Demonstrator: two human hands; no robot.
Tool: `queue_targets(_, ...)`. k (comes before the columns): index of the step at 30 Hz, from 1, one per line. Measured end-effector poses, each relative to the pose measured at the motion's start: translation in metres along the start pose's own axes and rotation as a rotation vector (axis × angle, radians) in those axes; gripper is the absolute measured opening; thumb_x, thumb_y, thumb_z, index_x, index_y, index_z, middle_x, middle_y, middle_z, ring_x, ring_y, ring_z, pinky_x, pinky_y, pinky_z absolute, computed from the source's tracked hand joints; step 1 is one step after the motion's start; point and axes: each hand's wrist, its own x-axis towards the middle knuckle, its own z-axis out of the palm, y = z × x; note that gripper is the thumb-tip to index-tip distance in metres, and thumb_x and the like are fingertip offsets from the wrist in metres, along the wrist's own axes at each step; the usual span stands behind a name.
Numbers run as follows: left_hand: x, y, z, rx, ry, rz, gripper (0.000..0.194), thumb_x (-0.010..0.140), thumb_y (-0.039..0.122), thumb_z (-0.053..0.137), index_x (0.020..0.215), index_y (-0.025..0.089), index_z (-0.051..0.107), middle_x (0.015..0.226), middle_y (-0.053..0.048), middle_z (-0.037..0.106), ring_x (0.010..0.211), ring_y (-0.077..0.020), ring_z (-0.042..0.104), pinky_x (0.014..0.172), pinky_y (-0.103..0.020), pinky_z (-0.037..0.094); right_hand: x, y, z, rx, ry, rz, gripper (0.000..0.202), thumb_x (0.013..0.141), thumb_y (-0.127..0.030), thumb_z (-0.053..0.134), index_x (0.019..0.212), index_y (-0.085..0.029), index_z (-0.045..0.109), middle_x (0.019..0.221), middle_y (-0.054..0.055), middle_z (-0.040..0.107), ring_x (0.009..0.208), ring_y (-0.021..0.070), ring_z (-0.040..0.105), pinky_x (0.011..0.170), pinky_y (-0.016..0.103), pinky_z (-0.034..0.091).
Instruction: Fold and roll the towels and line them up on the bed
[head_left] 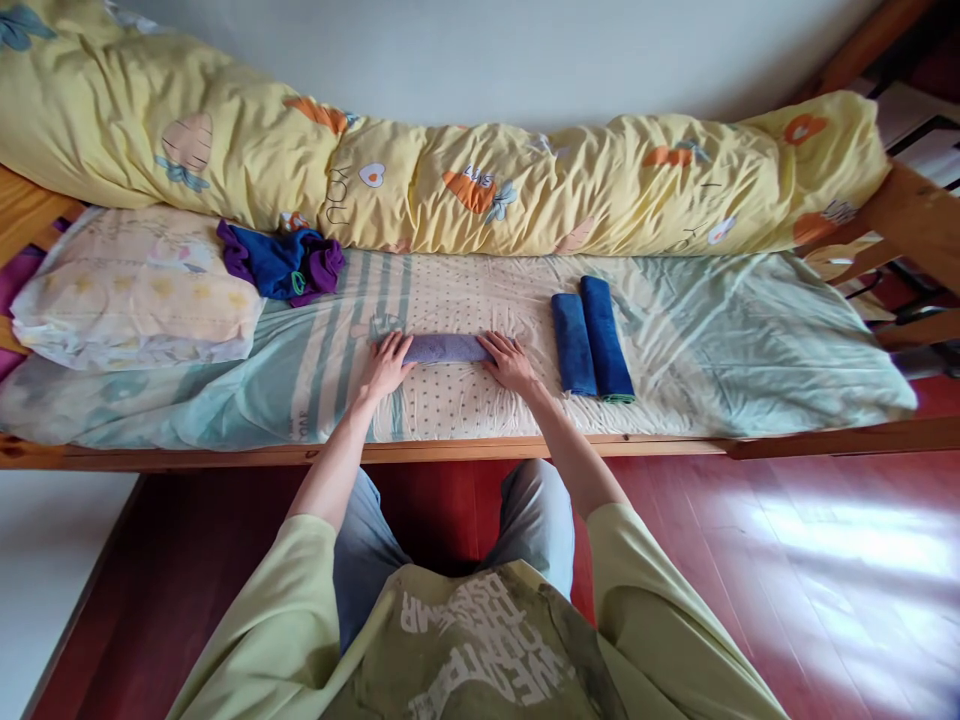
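A purple towel (447,349), rolled into a slim cylinder, lies crosswise on the bed in front of me. My left hand (391,361) grips its left end, and my right hand (508,361) grips its right end. The undersides of both hands are hidden. To the right of my right hand, two rolled blue towels (606,340) lie side by side, one with a green edge. Beyond my left hand, crumpled blue and purple cloths (289,262) sit in a loose heap.
A yellow quilt (480,190) with carrot prints is bunched along the wall. A pale pillow (135,285) rests at the left end of the bed sheet (712,340). The wooden bed rail (465,448) runs along the front edge, above the reddish floor (675,560).
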Motion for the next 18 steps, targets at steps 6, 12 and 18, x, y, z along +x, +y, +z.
queue_targets(6,0.008,-0.012,-0.025,0.136,-0.094,0.082,0.060,0.097,0.008,0.035,0.155,0.011,0.047,0.159,-0.018,0.046,0.151,-0.0280,0.040,0.121,-0.048,0.037,-0.013,0.000,-0.016,-0.032,0.043,0.071,0.063,0.091,-0.008,0.051,0.154,-0.013,0.051,0.152,0.014,0.054,0.137,0.0292,0.050,0.112,0.045,0.041)
queue_targets(12,0.040,0.007,-0.046,0.267,-0.040,0.136,0.056,0.098,0.006,0.029,0.145,0.014,0.059,0.150,-0.016,0.056,0.138,-0.0326,0.051,0.111,-0.054,0.041,-0.080,-0.013,-0.015,-0.132,0.214,-0.052,0.054,0.092,-0.012,0.057,0.146,-0.020,0.062,0.139,0.013,0.064,0.112,0.0289,0.057,0.096,0.042,0.040)
queue_targets(18,0.133,0.091,-0.035,0.350,0.111,0.336,0.050,0.101,0.006,0.030,0.136,0.014,0.064,0.136,-0.017,0.063,0.128,-0.0322,0.054,0.104,-0.049,0.043,-0.141,0.013,-0.002,-0.228,0.479,-0.149,0.036,0.092,-0.010,0.058,0.120,-0.025,0.076,0.110,0.009,0.072,0.101,0.0250,0.057,0.091,0.039,0.037)
